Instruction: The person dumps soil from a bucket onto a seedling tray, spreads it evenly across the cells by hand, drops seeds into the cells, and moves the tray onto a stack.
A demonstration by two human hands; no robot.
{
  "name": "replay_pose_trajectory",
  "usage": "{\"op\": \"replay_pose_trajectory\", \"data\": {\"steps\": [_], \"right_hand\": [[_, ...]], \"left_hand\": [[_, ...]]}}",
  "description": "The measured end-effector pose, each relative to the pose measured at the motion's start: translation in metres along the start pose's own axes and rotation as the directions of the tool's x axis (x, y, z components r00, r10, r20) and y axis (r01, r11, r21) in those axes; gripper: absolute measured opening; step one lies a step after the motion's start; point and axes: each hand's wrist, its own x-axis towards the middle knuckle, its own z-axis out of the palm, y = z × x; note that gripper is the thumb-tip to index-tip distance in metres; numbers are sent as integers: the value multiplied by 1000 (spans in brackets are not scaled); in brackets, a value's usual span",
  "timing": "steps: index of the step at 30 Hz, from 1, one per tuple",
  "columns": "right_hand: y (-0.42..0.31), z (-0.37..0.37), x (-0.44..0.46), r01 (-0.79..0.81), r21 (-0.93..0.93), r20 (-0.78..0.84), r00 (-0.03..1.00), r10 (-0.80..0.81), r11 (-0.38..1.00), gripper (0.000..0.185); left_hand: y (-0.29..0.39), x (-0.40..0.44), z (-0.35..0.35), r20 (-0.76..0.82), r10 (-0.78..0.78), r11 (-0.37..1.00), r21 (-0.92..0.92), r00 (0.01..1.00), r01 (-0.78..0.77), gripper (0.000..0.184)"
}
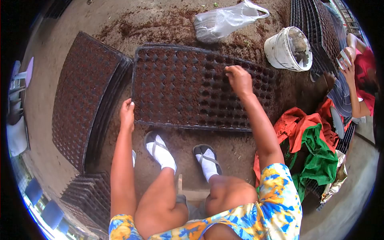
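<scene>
A black seedling tray (168, 86) filled with dark brown soil lies in front of me, on top of other trays. Its left cells look fuller, while those on the right show deeper hollows. Over the right half is my right hand (240, 80), its fingers bent together at the cells; what they hold, if anything, is too small to make out. My left hand (127, 114) is beside the tray's left edge, near the lower corner, with thumb and fingers close together. Whether it grips the rim cannot be seen clearly.
Stacked filled trays (86, 92) stand at the left, more trays (90, 196) below them. A clear plastic bag (224, 24) and a white bucket (280, 50) lie beyond. Red and green cloths (320, 156) are at the right, near another person (362, 76) holding something white.
</scene>
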Motion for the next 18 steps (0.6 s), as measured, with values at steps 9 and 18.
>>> {"op": "replay_pose_trajectory", "data": {"steps": [9, 18], "right_hand": [[-22, 16, 10, 50, 38, 34, 998, -51, 998, 20], [-83, -4, -62, 308, 270, 113, 931, -348, 912, 21]], "left_hand": [[4, -4, 0, 2, -7, 999, -39, 1000, 7, 30], [5, -2, 4, -25, 4, 999, -42, 1000, -5, 29]]}}
